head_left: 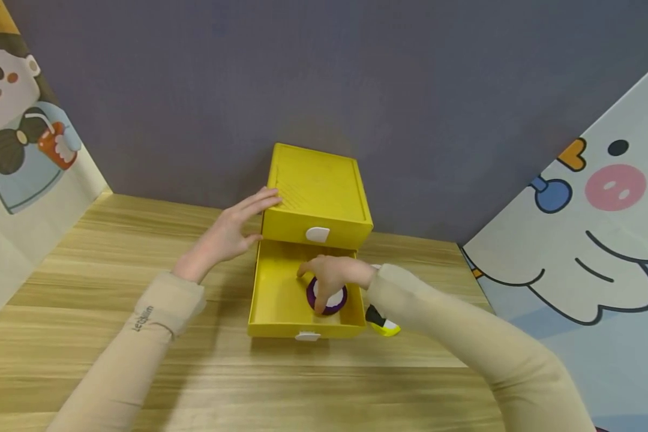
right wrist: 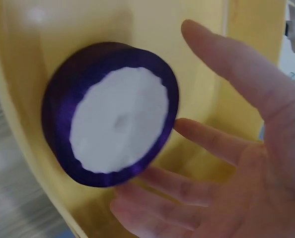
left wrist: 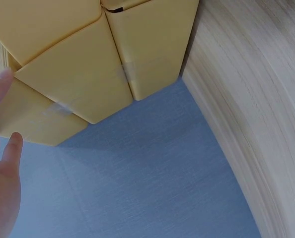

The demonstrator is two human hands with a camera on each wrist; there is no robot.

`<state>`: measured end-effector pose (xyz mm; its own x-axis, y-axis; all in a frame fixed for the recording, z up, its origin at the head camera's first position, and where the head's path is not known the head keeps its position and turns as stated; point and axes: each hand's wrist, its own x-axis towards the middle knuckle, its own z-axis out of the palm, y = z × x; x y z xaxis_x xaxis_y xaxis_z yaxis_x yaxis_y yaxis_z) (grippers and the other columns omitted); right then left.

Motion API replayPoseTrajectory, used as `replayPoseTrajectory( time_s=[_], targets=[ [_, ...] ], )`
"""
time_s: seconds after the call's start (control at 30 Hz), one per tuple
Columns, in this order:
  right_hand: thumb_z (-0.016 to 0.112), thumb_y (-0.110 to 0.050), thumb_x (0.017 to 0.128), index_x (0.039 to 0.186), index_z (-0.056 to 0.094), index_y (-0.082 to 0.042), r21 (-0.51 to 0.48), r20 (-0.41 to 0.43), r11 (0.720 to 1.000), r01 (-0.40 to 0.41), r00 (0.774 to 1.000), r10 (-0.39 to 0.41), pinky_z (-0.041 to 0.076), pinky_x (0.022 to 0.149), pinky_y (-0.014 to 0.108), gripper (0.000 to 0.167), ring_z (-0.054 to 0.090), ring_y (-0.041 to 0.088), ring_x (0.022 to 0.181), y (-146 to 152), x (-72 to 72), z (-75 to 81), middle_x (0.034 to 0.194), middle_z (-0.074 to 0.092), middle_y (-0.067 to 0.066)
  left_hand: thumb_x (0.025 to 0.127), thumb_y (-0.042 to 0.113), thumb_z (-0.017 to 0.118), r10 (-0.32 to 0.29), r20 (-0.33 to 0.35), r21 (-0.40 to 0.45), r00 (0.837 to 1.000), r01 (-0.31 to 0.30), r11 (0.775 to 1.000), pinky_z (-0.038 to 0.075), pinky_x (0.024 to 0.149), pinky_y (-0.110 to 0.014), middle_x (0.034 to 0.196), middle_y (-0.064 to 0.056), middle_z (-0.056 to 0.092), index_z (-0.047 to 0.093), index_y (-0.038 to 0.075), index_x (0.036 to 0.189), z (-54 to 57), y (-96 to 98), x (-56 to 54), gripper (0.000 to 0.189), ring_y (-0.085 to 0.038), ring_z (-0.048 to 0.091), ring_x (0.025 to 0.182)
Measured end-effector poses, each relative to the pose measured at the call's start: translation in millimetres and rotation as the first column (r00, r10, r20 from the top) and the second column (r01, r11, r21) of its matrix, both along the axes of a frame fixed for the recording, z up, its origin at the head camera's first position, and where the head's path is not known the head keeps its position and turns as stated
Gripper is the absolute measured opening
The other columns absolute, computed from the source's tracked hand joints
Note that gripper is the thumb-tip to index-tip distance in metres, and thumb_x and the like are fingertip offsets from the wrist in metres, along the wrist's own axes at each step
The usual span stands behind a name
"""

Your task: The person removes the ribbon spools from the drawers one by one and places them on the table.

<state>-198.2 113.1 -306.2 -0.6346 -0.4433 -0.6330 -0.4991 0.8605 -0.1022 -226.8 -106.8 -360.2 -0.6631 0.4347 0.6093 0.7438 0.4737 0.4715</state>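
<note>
A roll of purple ribbon [head_left: 336, 302] with a white centre lies in the pulled-out lower drawer [head_left: 272, 294] of a small yellow drawer cabinet [head_left: 318, 183]. My right hand [head_left: 330, 275] reaches over it inside the drawer. In the right wrist view, the fingers are spread and extended, with fingertips right at the rim of the ribbon roll [right wrist: 120, 119] and the thumb held apart from it. At the cabinet's upper left edge rests my left hand [head_left: 229, 231], its fingers straight on the top and its thumb near the side. The upper drawer, with a white tab handle [head_left: 317, 234], is closed.
Beside the drawer, on the wooden table [head_left: 205, 372], lies a black, white and yellow object [head_left: 382, 322], partly hidden by my right sleeve. A grey-blue wall panel [head_left: 324, 72] stands behind the cabinet. Cartoon-printed panels [head_left: 561, 264] flank both sides.
</note>
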Motion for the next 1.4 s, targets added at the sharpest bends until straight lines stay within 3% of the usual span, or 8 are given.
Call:
replayPoseTrajectory(
  time_s=[0.47,0.7,0.9,1.17,1.4],
  targets=[
    [0.087,-0.017,0.067,0.133,0.045,-0.02,-0.037,-0.074,0.996,0.085,0.993,-0.087,0.055,0.086,0.037,0.078,0.048,0.024,0.108,2,4.5,-15.8,0.128,0.047,0.014,0.068,-0.019,0.072,0.002,-0.026,0.004,1.0,-0.002,1.0,0.052,0.099,-0.043,0.152,-0.012,0.039,0.047,0.008,0.14,2.3,0.8,0.6,0.081,-0.032,0.033,0.143],
    [0.089,-0.017,0.064,0.132,0.042,-0.027,-0.022,-0.146,0.995,0.097,0.984,-0.099,0.056,0.079,0.036,0.083,0.05,0.033,0.11,1,11.8,-23.6,0.126,0.043,0.014,0.069,-0.02,0.071,0.007,-0.025,0.002,1.0,-0.007,1.0,0.053,0.098,-0.046,0.152,-0.011,0.039,0.047,0.008,0.14,1.5,0.1,-0.3,0.08,-0.032,0.033,0.143],
    [0.088,-0.014,0.066,0.131,0.042,-0.028,0.003,-0.138,0.994,0.109,0.985,-0.108,0.054,0.079,0.035,0.081,0.05,0.03,0.11,-1,9.0,-24.3,0.128,0.043,0.013,0.07,-0.02,0.071,0.014,-0.003,0.003,1.0,-0.014,1.0,0.053,0.097,-0.047,0.152,-0.01,0.038,0.046,0.009,0.141,0.3,0.0,0.4,0.08,-0.032,0.032,0.143],
    [0.086,-0.015,0.067,0.132,0.048,-0.021,-0.005,-0.08,0.998,0.056,0.995,-0.056,0.053,0.092,0.038,0.075,0.049,0.023,0.115,0,4.6,-10.5,0.134,0.051,0.01,0.068,-0.019,0.073,0.015,-0.015,0.004,1.0,-0.015,1.0,0.053,0.098,-0.043,0.152,-0.011,0.039,0.047,0.009,0.14,-1.4,-0.1,0.7,0.082,-0.032,0.033,0.143],
    [0.081,-0.014,0.071,0.13,0.053,-0.012,-0.091,-0.089,0.996,-0.007,0.996,-0.001,0.052,0.092,0.033,0.065,0.052,0.022,0.112,14,9.8,24.1,0.133,0.054,0.011,0.067,-0.02,0.073,0.011,-0.03,0.005,0.999,-0.01,1.0,0.053,0.098,-0.043,0.152,-0.011,0.039,0.047,0.009,0.139,-0.7,0.6,0.3,0.082,-0.033,0.034,0.142]
  ],
)
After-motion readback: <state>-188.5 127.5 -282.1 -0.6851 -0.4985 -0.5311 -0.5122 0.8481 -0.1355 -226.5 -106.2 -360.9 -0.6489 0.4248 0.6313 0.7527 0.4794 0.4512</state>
